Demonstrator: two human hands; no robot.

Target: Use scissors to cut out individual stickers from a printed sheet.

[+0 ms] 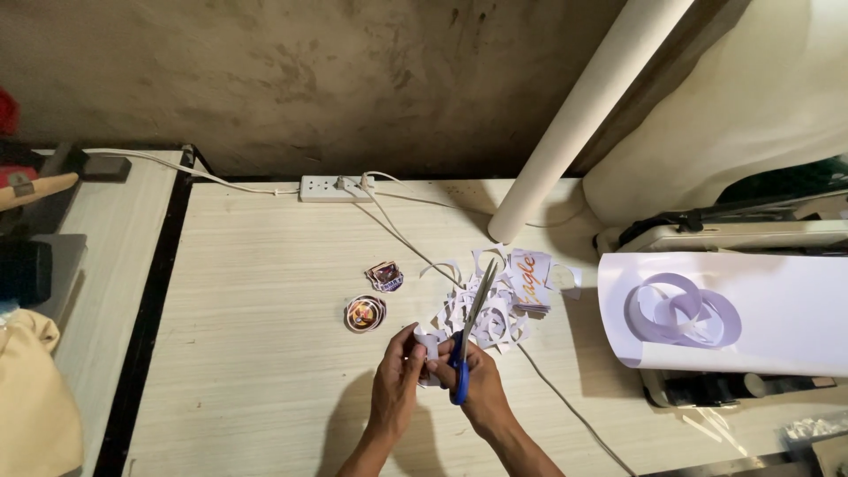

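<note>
scissors (471, 327) gripped in right hand (481, 375); left hand (399, 371) pinching white paper piece (430, 343); round sticker (365, 313) nearby.

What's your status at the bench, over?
Right hand grips blue-handled scissors, blades up. Left hand pinches a small paper piece. Offcut pile just beyond, white cable beside right wrist.

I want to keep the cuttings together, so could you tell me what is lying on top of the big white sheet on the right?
On the white sheet lie curled strips of white paper, looped like rings. A machine sits partly under the sheet; the part that the sheet covers cannot be seen.
</note>
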